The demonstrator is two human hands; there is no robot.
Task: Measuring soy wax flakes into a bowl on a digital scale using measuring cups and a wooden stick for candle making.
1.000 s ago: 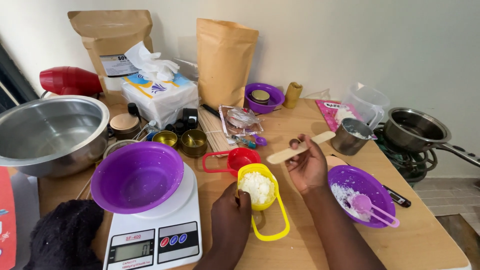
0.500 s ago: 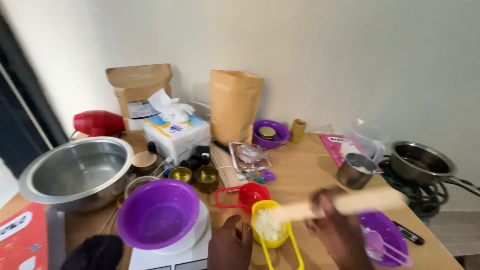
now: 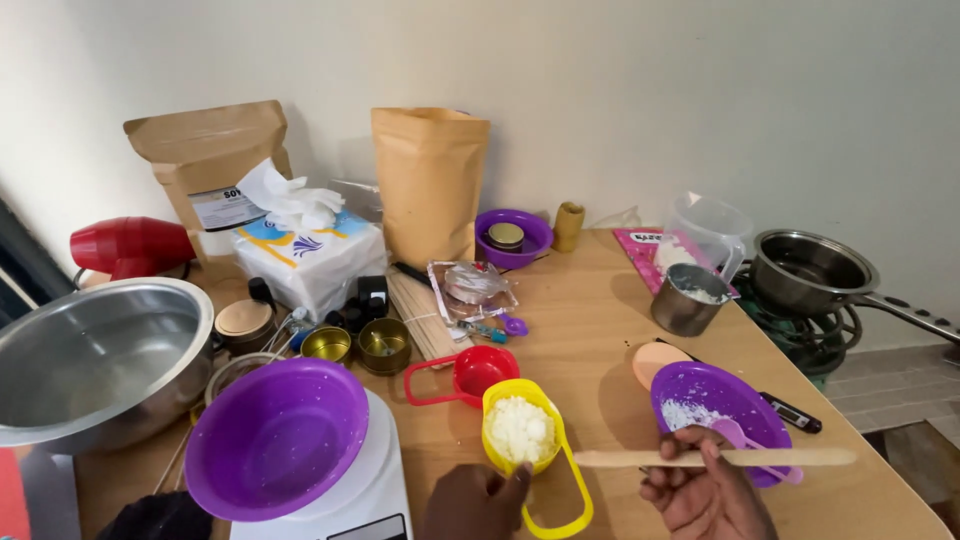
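Compared with a moment ago, the wooden stick (image 3: 715, 458) is no longer blurred and raised but lies level in the right hand (image 3: 705, 490), out over the small purple bowl (image 3: 715, 400) of white flakes. The right fingers are curled shut around the stick, while the left hand (image 3: 478, 500) sits at the bottom edge with fingertips pressed to the yellow measuring cup (image 3: 522, 435), which stands full of white flakes on the table (image 3: 590, 330) just beside the scale (image 3: 345, 495). Counted: three purple bowls, two brown paper bags, two measuring cups (one yellow, one red).
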